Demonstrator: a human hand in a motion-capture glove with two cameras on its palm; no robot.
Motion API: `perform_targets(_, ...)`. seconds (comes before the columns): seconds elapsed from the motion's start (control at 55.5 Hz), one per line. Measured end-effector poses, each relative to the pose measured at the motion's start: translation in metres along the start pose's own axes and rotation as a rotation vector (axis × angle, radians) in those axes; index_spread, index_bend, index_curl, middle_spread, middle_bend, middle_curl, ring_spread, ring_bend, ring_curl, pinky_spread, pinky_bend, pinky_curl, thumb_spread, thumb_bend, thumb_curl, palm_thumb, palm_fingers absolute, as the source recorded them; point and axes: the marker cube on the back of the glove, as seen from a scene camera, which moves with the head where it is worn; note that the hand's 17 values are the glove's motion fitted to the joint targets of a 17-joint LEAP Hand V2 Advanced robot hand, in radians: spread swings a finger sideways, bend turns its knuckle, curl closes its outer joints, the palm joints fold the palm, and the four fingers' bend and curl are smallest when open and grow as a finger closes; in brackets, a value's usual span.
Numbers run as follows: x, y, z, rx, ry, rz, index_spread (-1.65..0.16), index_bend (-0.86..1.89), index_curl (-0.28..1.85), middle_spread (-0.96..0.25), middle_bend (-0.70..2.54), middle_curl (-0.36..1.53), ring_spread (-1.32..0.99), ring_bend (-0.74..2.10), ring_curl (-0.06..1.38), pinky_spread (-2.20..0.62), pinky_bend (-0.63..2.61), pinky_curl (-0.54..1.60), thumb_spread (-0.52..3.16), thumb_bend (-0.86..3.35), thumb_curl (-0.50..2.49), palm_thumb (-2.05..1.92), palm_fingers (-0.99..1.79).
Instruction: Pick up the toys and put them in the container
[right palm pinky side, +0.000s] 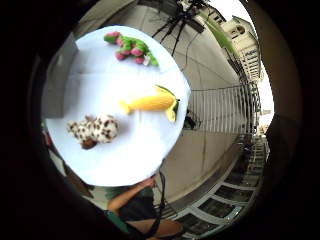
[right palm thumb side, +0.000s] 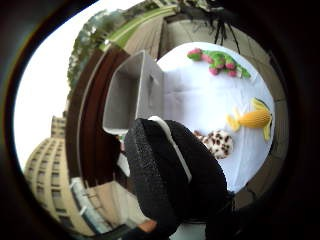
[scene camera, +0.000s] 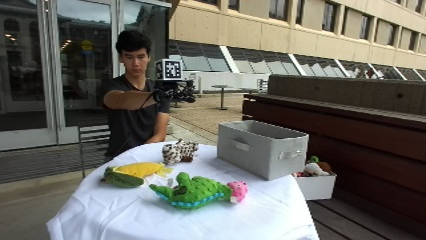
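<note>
Three plush toys lie on the white-clothed round table (scene camera: 200, 220): a spotted brown-and-white animal (scene camera: 180, 151) at the back, a yellow toy with green leaves (scene camera: 136, 172) on the left, and a green reptile with pink parts (scene camera: 194, 191) at the front. The grey fabric container (scene camera: 263, 147) stands at the table's right edge and looks empty. My gloved right hand (scene camera: 170, 94) is raised well above the table, at chest height, and holds nothing. From the palm I see the spotted toy (right palm pinky side: 95, 130), yellow toy (right palm pinky side: 150, 103), green reptile (right palm pinky side: 131, 47) and container (right palm thumb side: 132, 92) far below. A gloved finger (right palm thumb side: 170, 175) crosses the thumb side view.
A small white box (scene camera: 314, 182) with other toys sits on the dark wooden bench (scene camera: 346, 125) right of the table. A metal chair (scene camera: 93, 140) stands behind the table beside the person. Paved ground surrounds the table.
</note>
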Motion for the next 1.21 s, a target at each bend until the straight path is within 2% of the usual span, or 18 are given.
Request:
perform_targets(0.324,0.027,-0.011,-0.003,0.01,0.034,0.03,-0.26,0.15,0.25,-0.11,0.19,0.32,-0.32,0.2,0.23,-0.14,0.64,0.32,1.22,-0.08,0.03,-0.13,-0.04)
perform_targets(0.36,0.03,-0.01,-0.005,-0.011,0.04,0.09,-0.26,0.15,0.26,-0.11,0.19,0.32,-0.32,0.2,0.23,-0.14,0.65,0.33,1.22,-0.08,0.03,-0.13,-0.04)
perform_targets(0.414,0.034,-0.008,-0.008,-0.099,0.039,0.294,-0.26,0.14,0.26,-0.11,0.19,0.33,-0.32,0.2,0.24,-0.12,0.66,0.33,1.22,-0.08,0.03,-0.13,-0.04)
perform_targets(0.432,0.039,-0.009,-0.007,-0.1,0.039,0.299,-0.26,0.14,0.26,-0.11,0.19,0.33,-0.32,0.2,0.24,-0.12,0.67,0.33,1.21,-0.08,0.03,-0.13,-0.04)
perform_targets(0.486,0.067,-0.021,0.002,-0.009,0.039,0.122,-0.27,0.15,0.26,-0.12,0.19,0.33,-0.32,0.2,0.25,-0.1,0.68,0.34,1.2,-0.09,0.03,-0.14,-0.02)
perform_targets(0.54,0.09,-0.026,0.01,0.011,0.032,0.065,-0.27,0.15,0.26,-0.12,0.19,0.34,-0.32,0.22,0.26,-0.09,0.69,0.35,1.19,-0.09,0.03,-0.15,-0.02)
perform_targets(0.63,0.116,-0.027,0.026,-0.039,0.037,0.165,-0.28,0.14,0.26,-0.13,0.2,0.35,-0.3,0.24,0.27,-0.06,0.71,0.35,1.15,-0.1,0.03,-0.16,-0.01)
perform_targets(0.702,0.138,-0.031,0.043,-0.031,0.045,0.114,-0.29,0.14,0.26,-0.14,0.2,0.36,-0.3,0.27,0.29,-0.05,0.72,0.36,1.12,-0.1,0.03,-0.16,0.0)
perform_targets(0.774,0.152,-0.037,0.064,-0.055,0.037,0.185,-0.29,0.13,0.26,-0.15,0.2,0.36,-0.3,0.3,0.3,-0.04,0.74,0.36,1.08,-0.11,0.04,-0.17,0.01)
perform_targets(0.882,0.176,-0.04,0.101,-0.074,0.023,0.079,-0.31,0.14,0.26,-0.16,0.21,0.38,-0.3,0.33,0.32,-0.03,0.76,0.37,1.02,-0.12,0.04,-0.18,0.0)
perform_targets(1.044,0.193,-0.035,0.155,-0.142,0.025,0.11,-0.32,0.15,0.27,-0.16,0.23,0.39,-0.29,0.35,0.33,-0.01,0.76,0.36,0.97,-0.12,0.05,-0.18,0.02)
perform_targets(1.134,0.201,-0.044,0.183,-0.069,0.018,0.161,-0.33,0.17,0.28,-0.16,0.24,0.4,-0.29,0.37,0.34,-0.01,0.75,0.36,0.95,-0.12,0.06,-0.18,0.05)
perform_targets(1.206,0.205,-0.041,0.198,-0.095,0.023,0.153,-0.34,0.18,0.29,-0.16,0.26,0.41,-0.3,0.41,0.34,-0.01,0.72,0.35,0.93,-0.12,0.06,-0.18,0.12)
